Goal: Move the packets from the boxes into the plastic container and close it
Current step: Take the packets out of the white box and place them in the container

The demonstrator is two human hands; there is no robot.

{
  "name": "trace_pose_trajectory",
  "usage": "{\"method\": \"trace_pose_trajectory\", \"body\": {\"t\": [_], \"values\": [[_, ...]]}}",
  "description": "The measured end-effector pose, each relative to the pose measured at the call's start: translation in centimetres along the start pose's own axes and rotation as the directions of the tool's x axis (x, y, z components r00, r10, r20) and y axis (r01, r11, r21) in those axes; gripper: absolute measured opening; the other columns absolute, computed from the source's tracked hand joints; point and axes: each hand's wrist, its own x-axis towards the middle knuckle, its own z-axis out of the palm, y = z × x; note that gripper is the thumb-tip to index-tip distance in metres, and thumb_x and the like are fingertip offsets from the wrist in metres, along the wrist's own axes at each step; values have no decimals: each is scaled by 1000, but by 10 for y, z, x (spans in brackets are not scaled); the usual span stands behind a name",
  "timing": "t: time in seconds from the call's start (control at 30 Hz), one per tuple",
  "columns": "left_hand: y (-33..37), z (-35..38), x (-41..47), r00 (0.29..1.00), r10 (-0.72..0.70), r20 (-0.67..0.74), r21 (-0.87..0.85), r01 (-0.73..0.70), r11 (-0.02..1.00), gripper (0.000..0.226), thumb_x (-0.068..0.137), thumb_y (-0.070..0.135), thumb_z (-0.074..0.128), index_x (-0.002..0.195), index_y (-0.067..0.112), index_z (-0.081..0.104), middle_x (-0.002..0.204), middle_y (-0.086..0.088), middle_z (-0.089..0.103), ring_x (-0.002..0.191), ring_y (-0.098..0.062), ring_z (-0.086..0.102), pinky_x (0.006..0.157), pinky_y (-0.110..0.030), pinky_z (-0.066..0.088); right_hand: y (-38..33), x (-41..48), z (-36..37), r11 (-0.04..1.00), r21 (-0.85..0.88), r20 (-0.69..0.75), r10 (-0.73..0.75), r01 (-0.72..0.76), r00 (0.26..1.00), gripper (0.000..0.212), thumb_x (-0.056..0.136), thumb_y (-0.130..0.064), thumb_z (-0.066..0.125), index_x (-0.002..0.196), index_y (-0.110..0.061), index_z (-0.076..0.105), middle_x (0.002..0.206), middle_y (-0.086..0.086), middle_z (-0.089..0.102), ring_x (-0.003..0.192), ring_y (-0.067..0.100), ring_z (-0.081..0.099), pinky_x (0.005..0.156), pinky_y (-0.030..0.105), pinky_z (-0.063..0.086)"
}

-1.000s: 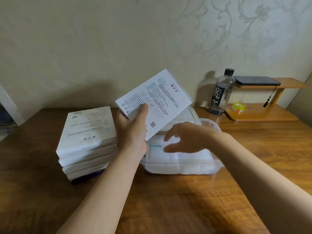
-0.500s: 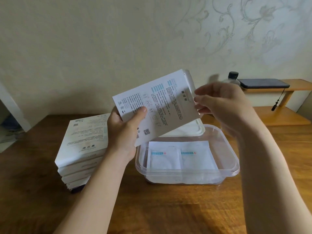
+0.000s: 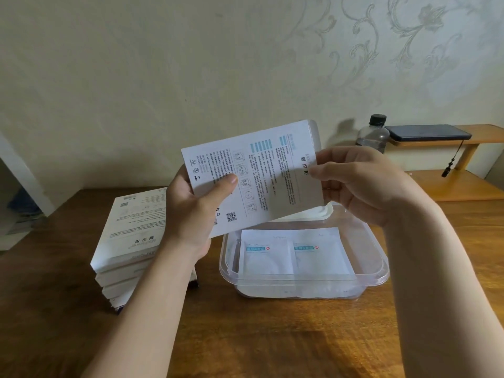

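Observation:
A flat white box [image 3: 261, 175] with printed text is held in the air above the clear plastic container [image 3: 376, 271]. My left hand [image 3: 196, 211] grips its lower left corner, thumb on the printed face. My right hand [image 3: 357, 181] pinches the box's right end with thumb and fingers. Inside the container lie white packets [image 3: 294, 255] with teal labels, two showing side by side. The container's white lid [image 3: 311, 214] lies just behind it, partly hidden by the box. A stack of several more white boxes [image 3: 131, 241] stands to the left.
The wooden table [image 3: 272, 336] stretches toward me. At the back right stands a dark water bottle [image 3: 375, 133] beside a small wooden shelf [image 3: 447, 186] that carries a black phone [image 3: 428, 132]. A wall runs close behind the table.
My right hand rose from inside the container to the box's right end and now pinches it. The box has tipped flatter, held in both hands.

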Motion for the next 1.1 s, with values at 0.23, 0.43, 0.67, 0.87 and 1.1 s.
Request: {"method": "trace_pose_trajectory", "body": {"t": [0.23,0.43,0.67,0.87,1.1], "values": [[4,-4,1,997,9,80,18,-11,1000,35,77,10,74,111,11,66,112,-6,76,105,-27,73,78,-43,62,6,4,-2,994,14,137,104,-107,985,21,95,0,57,111,10,67,110,23,73,90,30,71,59,31,56],[9,-13,5,992,-54,115,15,52,999,37,78,12,73,114,11,66,114,-8,76,106,-28,73,78,-44,62,6,1,-3,999,19,175,45,-49,984,24,78,-7,70,95,7,59,90,21,72,73,24,72,55,31,55],[13,-22,9,980,-179,91,-21,182,983,37,76,12,77,112,13,68,113,-9,76,104,-31,74,71,-43,62,9,7,-4,995,99,60,-22,16,998,44,58,-25,90,68,-11,49,91,25,59,81,29,68,69,40,57],[19,-23,11,963,-262,60,-75,266,961,36,73,16,72,109,17,69,109,-9,78,98,-29,76,68,-42,62,7,7,-2,960,225,-82,-155,170,984,34,80,-17,70,103,5,56,92,24,63,82,35,63,73,48,52],[21,-36,16,933,-361,4,-71,360,930,40,71,24,74,111,23,73,111,-8,77,101,-29,75,75,-40,58,2,0,3,890,391,-235,-151,235,960,16,79,-20,55,88,-11,64,89,17,64,82,34,62,71,51,48]]}}
